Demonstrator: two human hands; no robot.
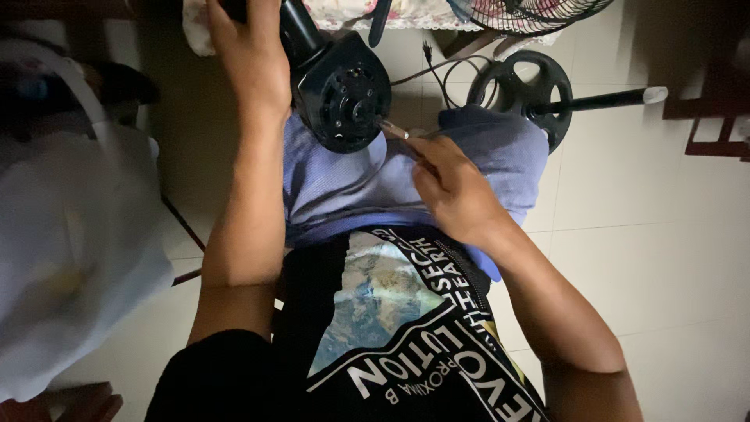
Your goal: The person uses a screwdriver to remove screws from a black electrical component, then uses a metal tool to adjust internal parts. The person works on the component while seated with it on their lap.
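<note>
The fingers of the right hand (457, 191) are clamped on a screwdriver (398, 131) whose tip is set against the black fan motor housing (344, 94), rested on the lap. The housing neck is gripped by the left hand (250, 59). A rear fastener is judged in work; steady axial alignment is required.

- The fan motor housing (340, 90) rested on the seated person's lap, just ahead of the knees.
- The left hand (250, 55) gripped the housing's neck, directly left of the housing.
- The right hand (453, 191) held a screwdriver (398, 131), right of that grip; the tool's tip touched the housing's right edge.
- The round fan base (522, 90) with its pole (601, 100) lay on the floor, well right of the left grip and beyond the right hand.
- A power cord (441, 74) lay between housing and base.
- A fan grille (531, 14) sat farther ahead, beyond the base.
- A pale bag (70, 258) lay far left of both grips.
</note>
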